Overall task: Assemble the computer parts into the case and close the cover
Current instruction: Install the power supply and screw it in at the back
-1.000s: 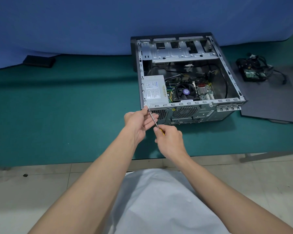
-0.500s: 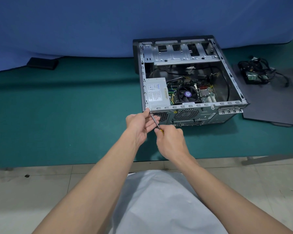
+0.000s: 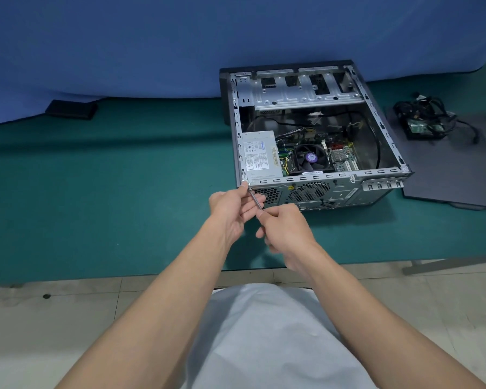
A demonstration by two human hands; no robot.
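The open computer case [image 3: 382, 136] lies on its side on the green mat, rear panel toward me. Inside sit a grey power supply [image 3: 260, 154] at the near left, a CPU fan [image 3: 310, 158] and the motherboard. A thin screwdriver [image 3: 256, 200] points at the rear panel's top left corner. My right hand [image 3: 285, 231] grips its handle, which is hidden in the fist. My left hand [image 3: 233, 207] holds the shaft near the tip with thumb and fingers. The dark side cover [image 3: 460, 175] lies flat to the right of the case.
A bundle of black cables with a small green board [image 3: 424, 122] rests on the side cover at the far right. A small black box [image 3: 72, 109] lies at the back left by the blue curtain. The mat's front edge [image 3: 124, 275] meets tiled floor.
Both hands stay at the case's rear left corner with the screwdriver. The right hand's fingers have shifted round the handle, and the yellow of the handle no longer shows. The view has dropped slightly.
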